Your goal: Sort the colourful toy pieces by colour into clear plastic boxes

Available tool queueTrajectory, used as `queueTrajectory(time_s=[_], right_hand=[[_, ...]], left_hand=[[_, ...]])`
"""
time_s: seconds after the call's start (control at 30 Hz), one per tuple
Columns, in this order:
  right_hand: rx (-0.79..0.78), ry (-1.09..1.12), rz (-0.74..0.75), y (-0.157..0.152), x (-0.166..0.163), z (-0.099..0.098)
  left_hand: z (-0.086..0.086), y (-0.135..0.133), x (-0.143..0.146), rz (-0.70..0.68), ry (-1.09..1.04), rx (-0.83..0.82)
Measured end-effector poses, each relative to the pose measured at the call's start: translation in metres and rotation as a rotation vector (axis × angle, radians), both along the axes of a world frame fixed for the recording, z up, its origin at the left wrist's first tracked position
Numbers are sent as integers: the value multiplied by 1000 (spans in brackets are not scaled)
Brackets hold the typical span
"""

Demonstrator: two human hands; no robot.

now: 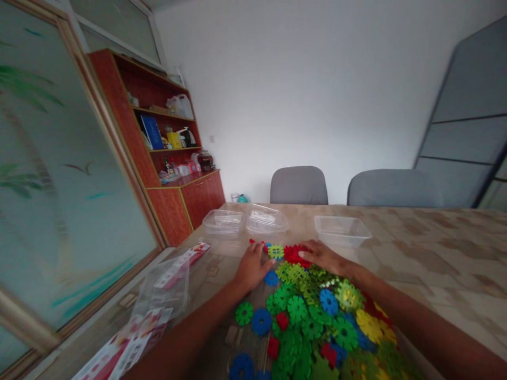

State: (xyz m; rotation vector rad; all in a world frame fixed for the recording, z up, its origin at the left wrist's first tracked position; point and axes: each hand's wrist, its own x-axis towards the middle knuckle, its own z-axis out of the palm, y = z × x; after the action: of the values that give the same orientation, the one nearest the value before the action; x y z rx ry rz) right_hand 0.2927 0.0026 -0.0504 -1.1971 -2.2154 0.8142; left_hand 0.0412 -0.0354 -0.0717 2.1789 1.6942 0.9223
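Many flat, notched plastic building discs lie heaped on the table before me. At the far end of the heap, my right hand [320, 257] curls over a clump of red notched pieces [294, 254], its thumb against them. Opposite it, my left hand [250, 268] rests with thumb and fingers apart, next to a yellow-green lattice piece [276, 252]. Small red and blue bits show by its fingertips. Nearer me are a loose blue disc [262, 321], a green disc [244, 313], piled green discs [297, 308] and yellow discs [370, 326].
Two clear plastic tubs [224, 222] stand together at the far left, and another clear tub [343, 230] at the far right. A clear lid or tub [164, 287] and printed cards [132, 343] lie left of my arm. Grey chairs [299, 186] stand behind the table.
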Motion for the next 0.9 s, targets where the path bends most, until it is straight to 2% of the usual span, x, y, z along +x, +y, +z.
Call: queueTrajectory(time_s=[0.13, 0.33, 0.47, 0.6, 0.77, 0.83, 0.9], right_hand=[[-88, 72, 48, -3, -5, 0], [-345, 204, 62, -20, 9, 8], [-542, 253, 142, -32, 16, 12], [-722, 213, 280, -40, 24, 17], [-778, 176, 434, -48, 38, 39], [-788, 173, 511, -56, 40, 54], [-799, 187, 659, -66, 40, 70]], left_hand=[[-5, -5, 24, -86, -111, -2], [-6, -19, 57, -190, -373, -84], [-2, -34, 77, -353, -556, -181], [10, -53, 92, -529, -682, -278], [29, -94, 96, -671, -749, -330], [33, -112, 91, -710, -738, -286], [37, -122, 81, -792, -721, -212]])
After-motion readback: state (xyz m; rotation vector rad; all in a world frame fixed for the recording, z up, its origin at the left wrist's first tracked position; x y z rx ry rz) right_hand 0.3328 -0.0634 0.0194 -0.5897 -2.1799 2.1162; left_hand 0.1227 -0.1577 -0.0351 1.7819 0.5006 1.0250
